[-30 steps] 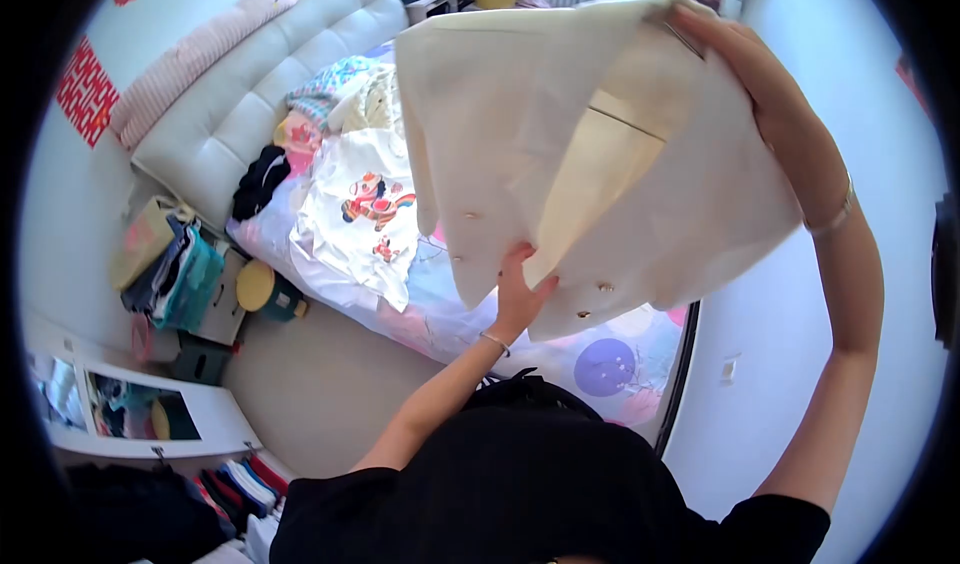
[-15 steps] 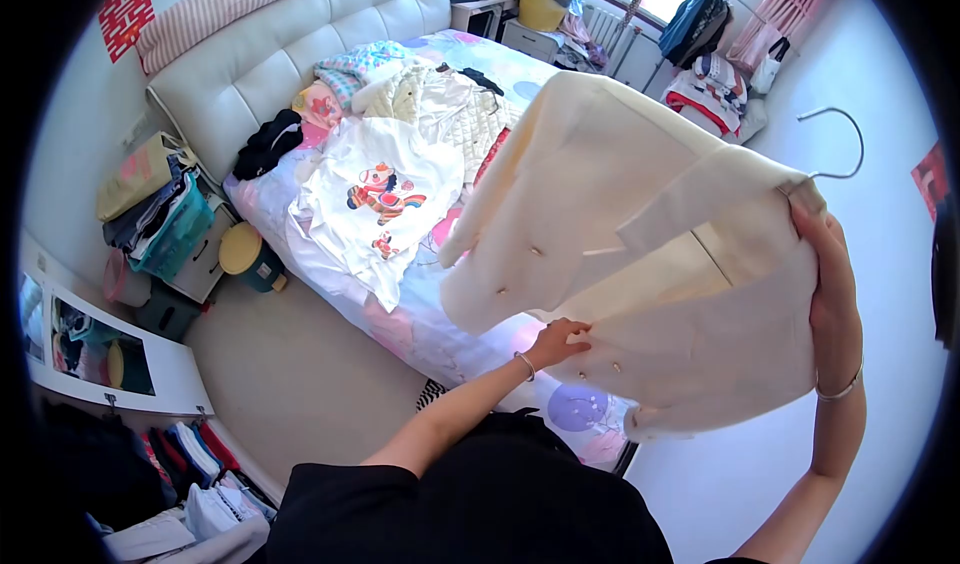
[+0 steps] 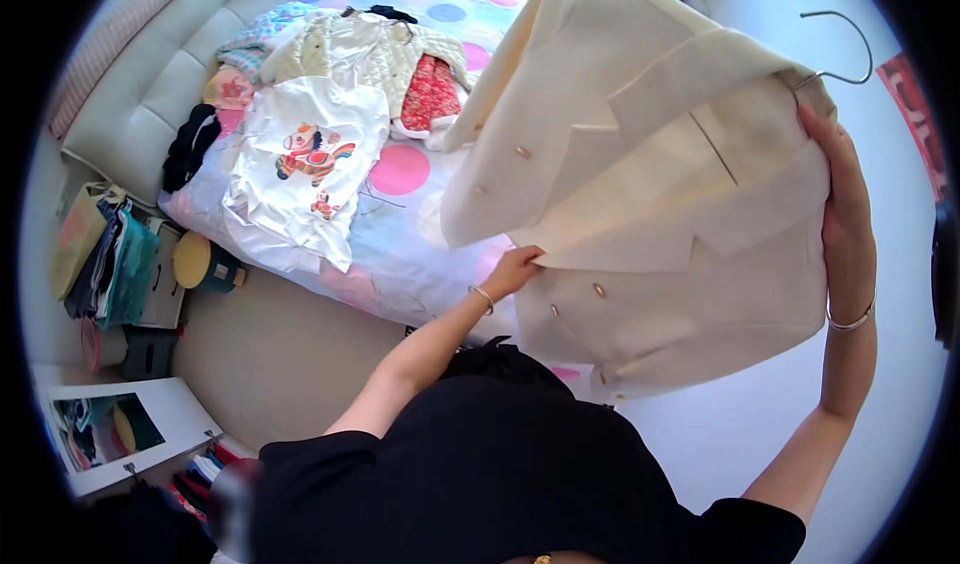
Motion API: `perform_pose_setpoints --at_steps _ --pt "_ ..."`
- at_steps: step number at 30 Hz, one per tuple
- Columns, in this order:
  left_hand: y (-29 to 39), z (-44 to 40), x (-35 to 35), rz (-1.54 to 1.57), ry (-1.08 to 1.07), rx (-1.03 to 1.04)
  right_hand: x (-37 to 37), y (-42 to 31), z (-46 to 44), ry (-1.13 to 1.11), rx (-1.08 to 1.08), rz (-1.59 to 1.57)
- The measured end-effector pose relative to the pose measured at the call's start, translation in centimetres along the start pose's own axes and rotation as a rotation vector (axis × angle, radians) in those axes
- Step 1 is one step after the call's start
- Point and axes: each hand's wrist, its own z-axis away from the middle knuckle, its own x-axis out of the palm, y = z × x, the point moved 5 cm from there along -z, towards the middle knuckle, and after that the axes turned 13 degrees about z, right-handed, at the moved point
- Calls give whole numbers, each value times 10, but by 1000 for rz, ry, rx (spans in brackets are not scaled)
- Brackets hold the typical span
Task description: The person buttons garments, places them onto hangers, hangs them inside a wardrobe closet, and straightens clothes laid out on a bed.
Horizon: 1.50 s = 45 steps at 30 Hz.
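Observation:
A cream blazer (image 3: 752, 264) with gold-coloured buttons hangs tilted in front of me, its front partly open. From its collar sticks the metal hook of a hanger (image 3: 868, 52); the rest of the hanger is mostly hidden inside. My right hand (image 3: 838, 169) grips the blazer by the shoulder, just below the hook. At the lower front edge, my left hand (image 3: 514, 272) pinches the cloth between thumb and fingers. Beyond it on the bed lies a white shirt (image 3: 265, 159) with a colourful horse print.
The bed (image 3: 385, 289) fills the middle. A quilted cream jacket (image 3: 385, 59), red patterned cloth (image 3: 432, 94) and a black garment (image 3: 190, 149) lie on it. A lidded bin (image 3: 205, 264) and a teal basket (image 3: 130, 264) stand at left, near an open drawer unit's mirror (image 3: 105, 429).
My view has turned so the bed sits further left and up. The left hand has moved up and left with the blazer's front edge, and the lapels now show more fully.

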Motion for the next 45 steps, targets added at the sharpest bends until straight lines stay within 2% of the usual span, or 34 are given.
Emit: perform_pose_setpoints --at_steps 4,6,9,11,16,18,19,20,23,24,26,27,28,30,32,33,36,39,41,45 --pt "4 3 -15 -66 78 -77 2 -2 1 -45 64 -113" --pt "6 3 -24 -82 133 -75 -3 -5 5 131 47 -98" --pt "11 -3 -30 -124 264 -26 -1 -6 9 199 66 -120" --pt "23 -10 -38 -95 472 68 -1 -7 7 169 88 -138" --pt "10 -50 -28 7 474 -59 11 -16 11 156 54 -175" --pt "7 -64 -24 -12 450 -52 12 -26 17 207 -173 115" --pt "15 -62 -23 -49 457 34 15 -32 20 226 -259 204" --pt "24 -60 -28 -97 473 124 20 -37 20 199 -225 215" --pt "37 -48 -39 -145 462 35 32 -42 15 203 -136 152" --pt "39 -43 -42 -150 450 23 39 -45 15 170 -152 158" --pt "34 -36 -49 -216 352 138 50 -45 15 113 -172 137" --pt "48 -20 -55 -225 329 98 53 -42 12 86 -179 108" --pt "40 -10 -60 -394 392 160 52 -38 3 10 -210 104" --pt "51 16 -75 -537 392 31 29 -21 -36 -281 -262 145" --pt "52 48 -93 -488 537 -32 62 -45 -46 -568 -330 192" --pt "62 65 -104 -502 613 -39 93 -68 -9 -463 -303 272" --pt "88 118 -131 -393 717 -109 139 -85 -10 -601 -364 245" --pt "114 167 -163 -292 737 -21 183 -102 0 -698 -397 224" --pt "107 203 -188 78 865 -123 215 -115 6 -752 -421 210" --pt "104 282 -238 23 1025 -43 288 -137 17 -854 -456 171"
